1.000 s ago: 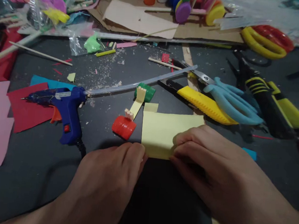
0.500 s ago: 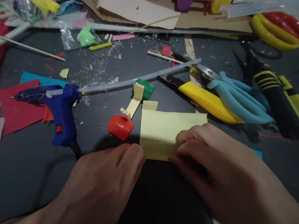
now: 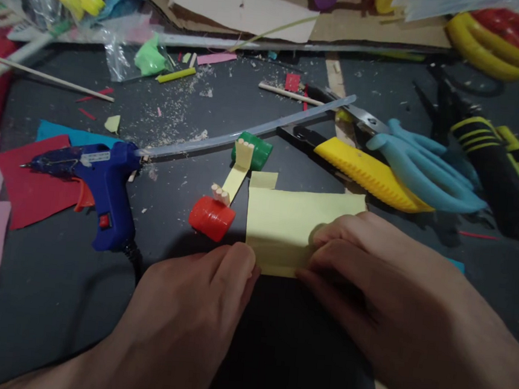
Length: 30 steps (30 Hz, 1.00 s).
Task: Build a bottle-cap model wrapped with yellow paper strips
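A pale yellow sheet of paper [image 3: 291, 221] lies in front of me, its near edge bent into a narrow strip. My left hand [image 3: 200, 298] pinches the near left corner. At the near edge on the right, my right hand [image 3: 374, 283] is closed on the same paper, with its fingertips partly hidden. A smaller yellow paper scrap [image 3: 263, 180] pokes out behind the far left corner. Left of the sheet sit a red half-tube piece [image 3: 212, 219] and a green one [image 3: 256, 152], with a bent yellow paper strip [image 3: 236, 180] bearing short stick ends between them.
A blue hot glue gun [image 3: 106, 181] with a long glue stick [image 3: 247, 130] lies left. Beyond the sheet are a yellow utility knife [image 3: 370, 174], light-blue-handled scissors [image 3: 426, 163] and black-and-yellow pliers [image 3: 485, 154]. Cardboard [image 3: 360, 28] and plastic bags line the back.
The whole view has shifted slightly, so things sit a little farther right and higher. Both hands keep their hold on the yellow paper, with almost no movement against it.
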Each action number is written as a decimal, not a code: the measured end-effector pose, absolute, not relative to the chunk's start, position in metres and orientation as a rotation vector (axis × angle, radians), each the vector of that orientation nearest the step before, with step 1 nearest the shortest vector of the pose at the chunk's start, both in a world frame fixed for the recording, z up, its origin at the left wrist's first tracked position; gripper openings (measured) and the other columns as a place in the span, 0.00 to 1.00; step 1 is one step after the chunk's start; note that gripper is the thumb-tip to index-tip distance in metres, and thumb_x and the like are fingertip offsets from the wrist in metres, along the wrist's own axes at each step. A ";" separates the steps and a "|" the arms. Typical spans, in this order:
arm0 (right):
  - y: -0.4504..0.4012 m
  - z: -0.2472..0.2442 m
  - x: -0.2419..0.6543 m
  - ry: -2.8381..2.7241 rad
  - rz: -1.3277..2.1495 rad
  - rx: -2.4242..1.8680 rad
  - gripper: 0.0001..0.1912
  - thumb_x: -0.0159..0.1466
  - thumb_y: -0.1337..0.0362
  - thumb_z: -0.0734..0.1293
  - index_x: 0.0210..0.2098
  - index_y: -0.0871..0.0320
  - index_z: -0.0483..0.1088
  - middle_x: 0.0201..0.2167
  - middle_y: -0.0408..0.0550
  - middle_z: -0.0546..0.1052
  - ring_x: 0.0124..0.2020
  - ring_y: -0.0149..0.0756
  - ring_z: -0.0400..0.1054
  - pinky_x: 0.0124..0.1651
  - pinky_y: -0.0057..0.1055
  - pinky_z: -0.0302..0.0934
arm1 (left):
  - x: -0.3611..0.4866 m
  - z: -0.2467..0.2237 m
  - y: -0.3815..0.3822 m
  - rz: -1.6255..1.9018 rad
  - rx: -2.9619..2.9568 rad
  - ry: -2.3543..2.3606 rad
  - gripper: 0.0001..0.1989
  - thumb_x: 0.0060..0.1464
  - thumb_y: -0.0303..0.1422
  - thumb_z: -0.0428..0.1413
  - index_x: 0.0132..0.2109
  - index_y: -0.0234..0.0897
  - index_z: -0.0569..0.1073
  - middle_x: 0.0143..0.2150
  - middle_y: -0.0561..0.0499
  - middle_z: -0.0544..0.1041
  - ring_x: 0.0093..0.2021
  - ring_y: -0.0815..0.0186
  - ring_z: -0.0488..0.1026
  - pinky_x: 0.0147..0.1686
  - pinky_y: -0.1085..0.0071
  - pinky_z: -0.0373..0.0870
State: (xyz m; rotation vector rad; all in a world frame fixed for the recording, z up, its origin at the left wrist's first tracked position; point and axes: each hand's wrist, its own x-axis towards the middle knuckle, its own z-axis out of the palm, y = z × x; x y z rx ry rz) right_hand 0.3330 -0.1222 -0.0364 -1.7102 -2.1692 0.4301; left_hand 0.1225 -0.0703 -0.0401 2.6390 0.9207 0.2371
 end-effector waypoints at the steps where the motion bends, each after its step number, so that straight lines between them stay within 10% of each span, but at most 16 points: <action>1: -0.122 -0.036 0.333 -2.168 0.443 -1.710 0.11 0.68 0.67 0.60 0.29 0.56 0.65 0.29 0.48 0.68 0.29 0.39 0.61 0.29 0.36 0.53 | 0.123 -0.040 -0.070 0.230 2.640 0.928 0.08 0.64 0.26 0.47 0.35 0.40 0.65 0.22 0.58 0.70 0.16 0.66 0.69 0.16 0.67 0.56; 30: -0.123 -0.036 0.333 -2.231 0.422 -1.689 0.12 0.71 0.64 0.59 0.29 0.56 0.64 0.30 0.49 0.69 0.31 0.40 0.61 0.31 0.37 0.55 | 0.115 -0.038 -0.089 0.012 2.909 0.581 0.25 0.60 0.24 0.49 0.64 0.23 0.62 0.28 0.55 0.76 0.22 0.66 0.73 0.15 0.68 0.63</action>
